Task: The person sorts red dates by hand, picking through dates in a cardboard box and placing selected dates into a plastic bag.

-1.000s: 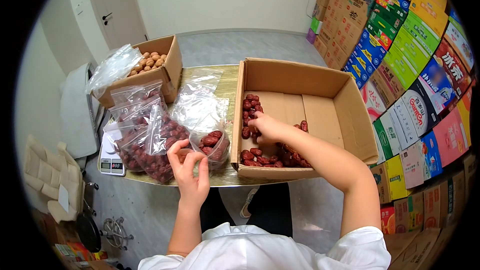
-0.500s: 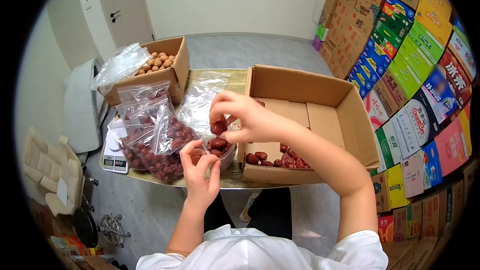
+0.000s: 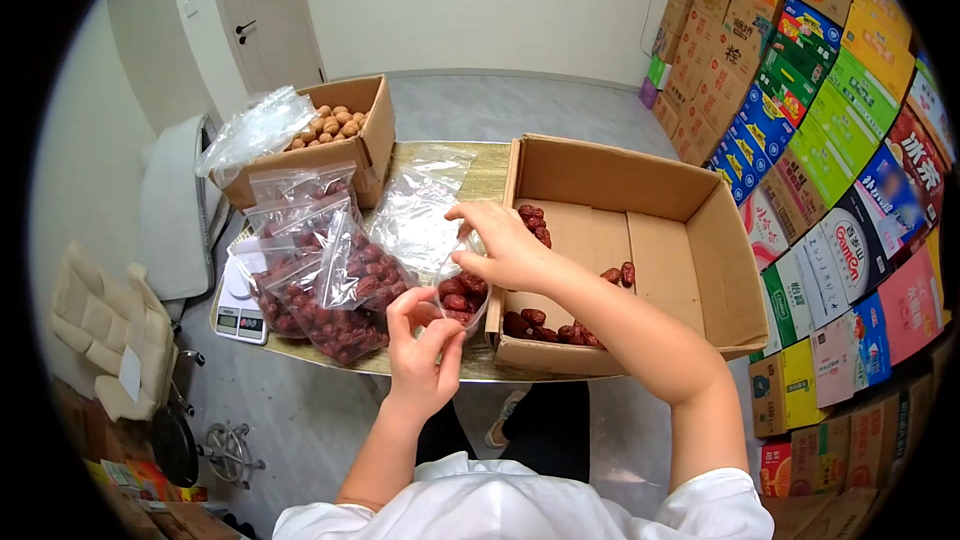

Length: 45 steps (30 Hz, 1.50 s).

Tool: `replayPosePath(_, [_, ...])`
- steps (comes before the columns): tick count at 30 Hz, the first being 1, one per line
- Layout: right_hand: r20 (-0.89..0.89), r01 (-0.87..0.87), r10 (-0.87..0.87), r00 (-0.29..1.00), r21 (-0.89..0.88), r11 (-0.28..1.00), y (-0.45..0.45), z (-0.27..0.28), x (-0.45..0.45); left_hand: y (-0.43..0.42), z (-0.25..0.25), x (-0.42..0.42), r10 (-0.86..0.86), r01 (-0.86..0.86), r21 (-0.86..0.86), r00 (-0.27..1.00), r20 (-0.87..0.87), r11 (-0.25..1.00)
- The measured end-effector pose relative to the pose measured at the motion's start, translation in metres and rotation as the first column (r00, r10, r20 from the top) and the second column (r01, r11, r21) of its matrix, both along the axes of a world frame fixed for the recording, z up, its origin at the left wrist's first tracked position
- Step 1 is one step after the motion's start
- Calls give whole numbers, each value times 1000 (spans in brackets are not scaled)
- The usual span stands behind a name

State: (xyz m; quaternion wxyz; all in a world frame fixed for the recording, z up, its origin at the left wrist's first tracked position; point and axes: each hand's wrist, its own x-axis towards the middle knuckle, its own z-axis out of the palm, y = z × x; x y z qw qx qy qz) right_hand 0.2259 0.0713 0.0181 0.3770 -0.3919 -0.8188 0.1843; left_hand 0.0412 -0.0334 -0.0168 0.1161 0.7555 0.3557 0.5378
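At the far left a beige office chair (image 3: 105, 325) is standing beside the table (image 3: 490, 168). On the table's left end a digital scale (image 3: 240, 298) is sitting partly under filled zip bags (image 3: 345, 270), which are lying heaped and showing dried jujubes through clear plastic. Behind them a walnut carton (image 3: 374, 148) is holding walnuts (image 3: 330, 126), with clear bags (image 3: 258, 130) draping over its left side. Flat empty bags (image 3: 418, 205) are lying just right of the heap. The person's left hand (image 3: 424, 348) is pinching the near-left edge of an open clear bag (image 3: 462, 298), which is standing partly filled with jujubes, just beside the large box. The right hand (image 3: 498, 243) is hovering above that bag, fingers parted, nothing visible between them; whether it is touching the rim cannot be told. The large cardboard box (image 3: 660, 255) is holding loose jujubes (image 3: 568, 333), mostly along its near and left walls. Farther right, printed cartons (image 3: 830, 200) are standing stacked.
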Motion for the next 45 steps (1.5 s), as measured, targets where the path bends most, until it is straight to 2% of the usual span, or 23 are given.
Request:
replayPosePath(2, [163,110,-102,981,-41,993,2,3,0,-2,2,0,-41,41,2,999,-31,999])
replayPosePath(3, [161,109,-101,982,-40,993,2,7,2,-2,2,-1,-40,40,3,999,-32,999])
replayPosePath(7, [82,96,-99,992,43,994,1,10,6,5,3,-12,60,-56,-51,994,88,997])
replayPosePath(9, [-61,46,-52,997,-89,995,2,10,8,14,-3,-22,96,-90,-51,984,150,995])
replayPosePath(10, [-64,37,-43,997,-90,995,3,10,7,20,-10,-28,139,-137,-26,986,89,990])
replayPosePath(11, [-118,17,-39,992,-188,982,3,10,6,24,-16,-27,148,-146,-27,985,86,989])
replayPosePath(13, [-220,-39,-47,974,-370,928,4,9,6,32,-31,-21,50,99,-244,841,539,965])
replayPosePath(14, [-260,-90,-28,965,-430,898,4,9,8,36,-39,-22,-5,219,-257,772,636,941])
replayPosePath(15, [-261,-94,-23,965,-427,899,7,7,7,39,-45,-21,-5,215,-254,772,636,943])
replayPosePath(17, [-427,-210,-25,904,-493,844,8,2,6,40,-53,-16,-107,233,-181,846,523,955])
replayPosePath(18, [-427,-213,-23,904,-495,842,7,1,6,38,-51,-13,-86,269,-280,845,528,921])
replayPosePath(21, [-338,-167,-2,941,-470,867,7,2,7,45,-63,-8,56,308,-436,761,646,846])
replayPosePath(22, [-314,-156,12,949,-441,884,7,0,7,46,-66,-6,56,307,-435,761,646,846])
replayPosePath(24, [-288,-147,25,957,-410,900,6,-1,7,48,-71,-3,48,393,-364,622,782,844])
replayPosePath(26, [-127,-73,49,991,-193,979,4,-2,8,52,-77,-4,2,455,-389,647,762,801])
replayPosePath(28, [-101,-62,48,994,-145,987,1,0,8,48,-78,-1,-52,559,-406,630,775,723])
replayPosePath(31, [-79,-61,55,995,-67,996,1,-1,6,47,-84,-1,-14,450,-445,715,699,774])
replayPosePath(32, [-82,-66,62,995,-40,997,1,-3,6,45,-76,3,0,383,-400,723,691,833])
replayPosePath(35, [-78,-71,71,994,15,997,2,-4,5,45,-67,0,55,358,-411,695,717,838])
replayPosePath(39, [-49,-68,68,996,13,998,2,0,7,40,-55,-3,55,268,-360,730,682,894])
replayPosePath(41, [1,-25,25,1000,85,996,7,-4,10,38,-50,-6,50,250,-343,740,670,905])
replayPosePath(43, [49,-16,15,999,18,1000,6,-2,15,38,-48,-7,44,232,-324,749,661,917])
replayPosePath(45, [99,-5,10,995,-44,999,4,-1,17,34,-50,-8,66,284,-347,683,727,894])
